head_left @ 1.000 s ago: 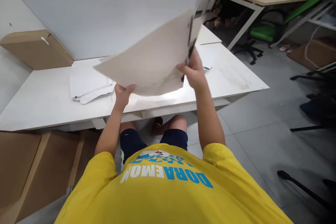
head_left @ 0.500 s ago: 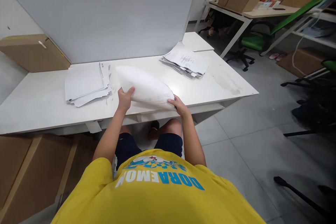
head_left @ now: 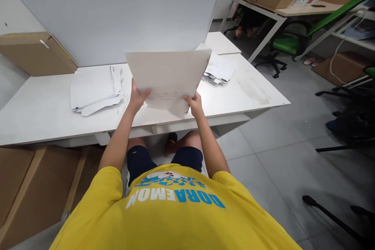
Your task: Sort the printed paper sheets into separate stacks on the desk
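Note:
Between my hands a stack of paper sheets (head_left: 170, 72) stands nearly upright just above the white desk (head_left: 41, 105). My left hand (head_left: 137, 97) is closed on its left edge, thumb across the front. On the opposite edge, my right hand (head_left: 195, 104) grips it the same way, low near the corner. Faint lines show on the lower part of the front sheet. Left of my left hand lies a loose paper pile (head_left: 93, 90). Another paper pile (head_left: 219, 71), with some marks on its top sheet, lies behind and right, partly hidden by the held stack.
A tall whitish panel (head_left: 125, 8) rises at the desk's back. A cardboard box (head_left: 38, 54) leans at the left; larger cardboard (head_left: 43, 183) stands below the desk. To the right are a green chair (head_left: 288, 43), a second desk (head_left: 263, 9) with boxes, and a person's feet beneath it.
The paper stack came down from a raised, tilted position to low over the desk, then swung upright. Both hands kept hold of it; my right hand moved down and left.

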`<state>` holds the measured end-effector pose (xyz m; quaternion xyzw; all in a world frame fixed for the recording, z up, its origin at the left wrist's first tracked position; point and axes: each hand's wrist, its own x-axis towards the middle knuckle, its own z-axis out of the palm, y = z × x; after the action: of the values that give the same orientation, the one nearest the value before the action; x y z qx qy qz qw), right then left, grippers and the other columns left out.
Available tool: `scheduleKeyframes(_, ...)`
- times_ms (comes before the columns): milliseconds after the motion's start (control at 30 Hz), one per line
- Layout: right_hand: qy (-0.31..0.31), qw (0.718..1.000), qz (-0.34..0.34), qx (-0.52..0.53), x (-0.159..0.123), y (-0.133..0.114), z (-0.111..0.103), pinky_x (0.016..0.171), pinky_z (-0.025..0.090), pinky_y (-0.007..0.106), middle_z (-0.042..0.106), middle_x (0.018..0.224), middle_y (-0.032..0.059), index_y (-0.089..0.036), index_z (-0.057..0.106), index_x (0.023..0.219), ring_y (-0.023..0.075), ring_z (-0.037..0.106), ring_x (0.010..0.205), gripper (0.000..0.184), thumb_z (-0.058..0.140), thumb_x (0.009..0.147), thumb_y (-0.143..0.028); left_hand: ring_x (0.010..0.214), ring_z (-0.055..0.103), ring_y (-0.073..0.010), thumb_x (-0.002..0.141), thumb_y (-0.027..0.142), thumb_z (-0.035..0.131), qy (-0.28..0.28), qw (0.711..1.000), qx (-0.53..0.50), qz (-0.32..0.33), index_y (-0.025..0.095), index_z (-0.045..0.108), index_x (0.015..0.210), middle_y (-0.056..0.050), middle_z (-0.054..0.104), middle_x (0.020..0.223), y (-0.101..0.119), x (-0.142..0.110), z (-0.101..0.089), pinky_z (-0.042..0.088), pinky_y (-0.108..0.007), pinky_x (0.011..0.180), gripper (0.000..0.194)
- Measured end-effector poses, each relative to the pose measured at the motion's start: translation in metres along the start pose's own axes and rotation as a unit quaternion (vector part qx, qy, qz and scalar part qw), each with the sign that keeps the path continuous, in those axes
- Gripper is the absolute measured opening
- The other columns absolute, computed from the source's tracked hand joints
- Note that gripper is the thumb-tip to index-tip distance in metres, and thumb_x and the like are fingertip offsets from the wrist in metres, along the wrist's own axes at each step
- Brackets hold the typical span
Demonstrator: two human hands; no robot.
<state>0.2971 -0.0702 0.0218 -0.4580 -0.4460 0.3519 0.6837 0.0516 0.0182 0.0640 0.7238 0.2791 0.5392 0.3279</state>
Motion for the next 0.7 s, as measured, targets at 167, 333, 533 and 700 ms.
scheduleKeyframes(167, -0.016, 0.999, 0.039, 0.004, -0.002, 0.015, 0.002, 0.081, 0.051, 0.034, 0.072, 0.086, 0.0017, -0.021, 0.070, 0.084, 0.0211, 0.064, 0.085, 0.032, 0.073, 0.069, -0.050, 0.137, 0.049, -0.0283, 0.074, 0.071, 0.069, -0.005, 1.000, -0.006, -0.015, 0.026, 0.039, 0.141, -0.014, 0.053, 0.142, -0.003, -0.009, 0.001, 0.041, -0.042, 0.114, 0.086)
scheduleKeyframes(333, -0.037, 0.997, 0.071, -0.010, -0.003, 0.007, -0.007, 0.082, 0.053, 0.036, 0.074, 0.085, 0.0020, -0.020, 0.073, 0.082, 0.0241, 0.066, 0.089, 0.029, 0.076, 0.067, -0.044, 0.126, 0.058, -0.0289, 0.083, 0.066, 0.063, -0.036, 0.998, -0.027, -0.049, 0.022, 0.058, 0.124, -0.012, 0.065, 0.127, -0.001, 0.001, -0.008, 0.046, -0.044, 0.109, 0.061)
scheduleKeyframes(533, 0.131, 0.986, 0.087, 0.048, -0.043, 0.009, 0.013, 0.085, 0.055, 0.036, 0.074, 0.091, 0.0056, -0.018, 0.069, 0.090, 0.0244, 0.066, 0.099, 0.031, 0.070, 0.071, -0.042, 0.096, 0.068, -0.0251, 0.091, 0.046, 0.056, -0.206, 0.963, 0.076, -0.158, 0.021, 0.064, 0.118, -0.005, 0.072, 0.102, 0.002, 0.016, -0.021, 0.054, -0.042, 0.090, 0.037)
scheduleKeyframes(700, 0.076, 0.968, 0.220, 0.096, -0.101, 0.018, 0.044, 0.078, 0.057, 0.035, 0.075, 0.099, 0.0082, -0.018, 0.068, 0.103, 0.0260, 0.066, 0.104, 0.041, 0.070, 0.068, -0.040, 0.101, 0.066, -0.0278, 0.087, 0.032, 0.053, -0.217, 0.931, 0.262, -0.133, 0.021, 0.069, 0.111, -0.005, 0.073, 0.106, -0.013, 0.003, -0.023, 0.051, -0.041, 0.093, 0.031)
